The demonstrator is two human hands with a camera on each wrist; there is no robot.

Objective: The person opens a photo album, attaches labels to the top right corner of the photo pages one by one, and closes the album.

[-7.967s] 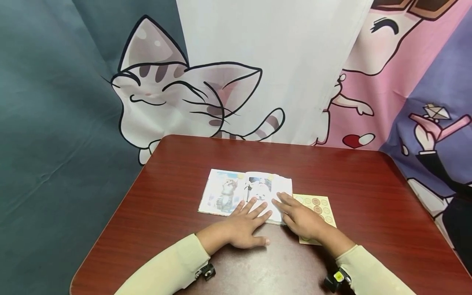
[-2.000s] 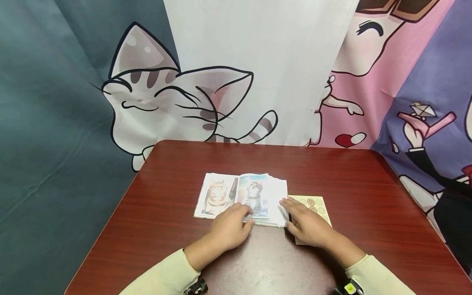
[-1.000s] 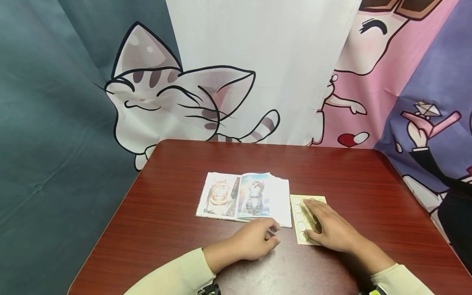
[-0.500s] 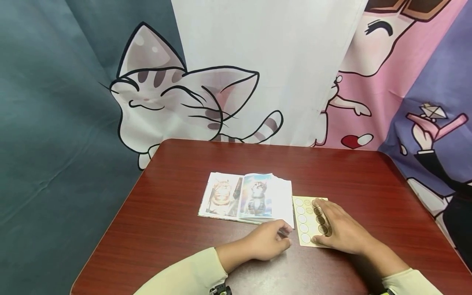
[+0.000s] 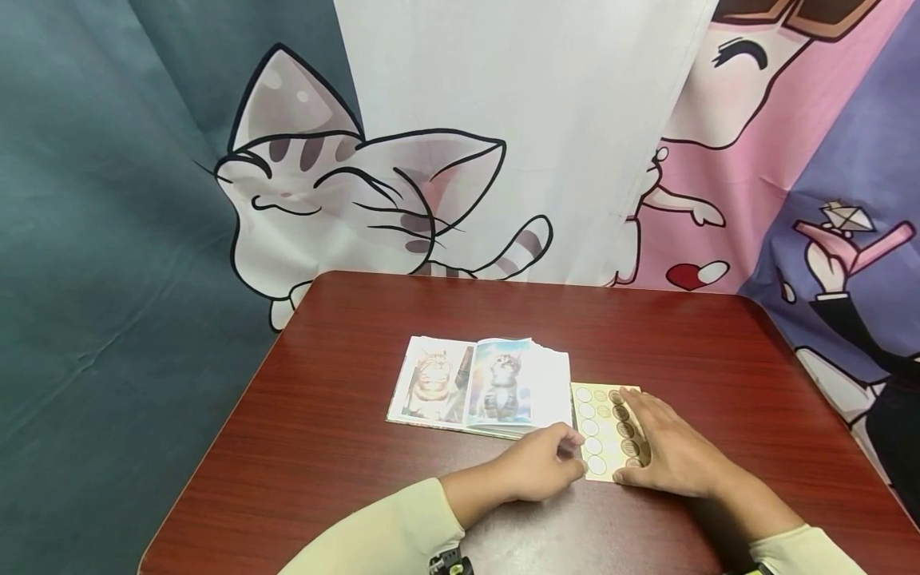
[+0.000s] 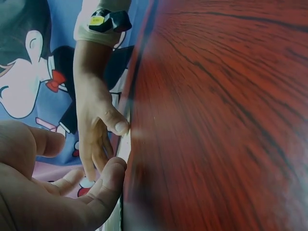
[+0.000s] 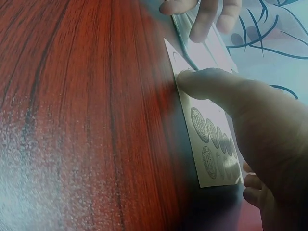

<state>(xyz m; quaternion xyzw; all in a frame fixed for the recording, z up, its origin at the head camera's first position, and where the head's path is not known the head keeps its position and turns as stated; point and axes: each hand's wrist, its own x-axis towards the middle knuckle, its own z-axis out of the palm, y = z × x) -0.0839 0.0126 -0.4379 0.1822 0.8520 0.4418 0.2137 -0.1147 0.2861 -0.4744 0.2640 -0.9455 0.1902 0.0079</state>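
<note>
Head view, yellow sheet (image 5: 602, 435): flat on the counter (image 5: 345, 359), just right of the open book (image 5: 552, 383).
Head view, left hand (image 5: 541, 467): shifted rightward to the sheet's near-left edge, so work now seems centred there.
Left wrist view, left fingers (image 6: 113, 177): loosely bent, gaps between them, nothing visibly held.
Right wrist view, right hand (image 7: 269, 120): widely spread, thumb on or just above the sheet, gripping nothing.

The left hand (image 5: 542, 467) and right hand (image 5: 676, 451) are emerging bare from long, pale yellow-green sleeves. The left sleeve (image 5: 381, 531) is showing soft creases and ending in a plain cuff; the right sleeve (image 5: 805, 551) is matching in colour. Black cameras (image 6: 115, 21) are sitting at both wrists, the right one bearing a yellow label (image 6: 97, 20).
</note>
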